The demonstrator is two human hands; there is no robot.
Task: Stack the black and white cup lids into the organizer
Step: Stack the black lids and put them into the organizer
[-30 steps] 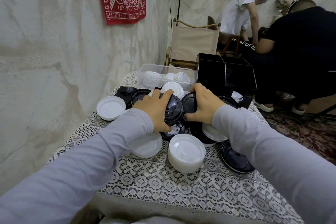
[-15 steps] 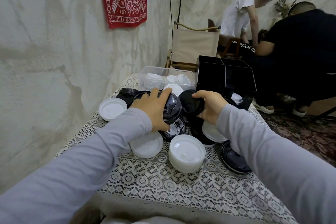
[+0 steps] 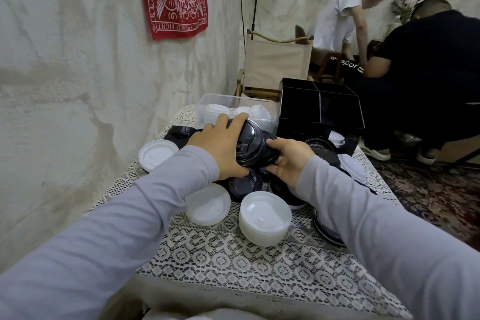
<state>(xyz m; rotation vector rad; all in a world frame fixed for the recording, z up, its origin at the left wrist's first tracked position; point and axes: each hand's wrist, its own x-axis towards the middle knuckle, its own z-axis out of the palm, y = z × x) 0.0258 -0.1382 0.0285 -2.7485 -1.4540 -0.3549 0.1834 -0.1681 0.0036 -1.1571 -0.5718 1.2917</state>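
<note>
Head view: left hand (image 3: 220,148), right hand (image 3: 289,161) hold black lids (image 3: 253,143) before organizer (image 3: 319,109).

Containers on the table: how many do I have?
2: a clear bin holding white lids at the far edge, and the black organizer to its right. No others show.

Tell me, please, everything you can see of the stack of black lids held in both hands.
The stack of black lids is several glossy, plastic-looking round lids nested together, with a small sip tab showing on the top one. It is tipped on its side and held just above the loose lids on the lace-covered table, in front of the black organizer. The left hand curls over its top, and the right hand grips its rim from the other side.
</note>
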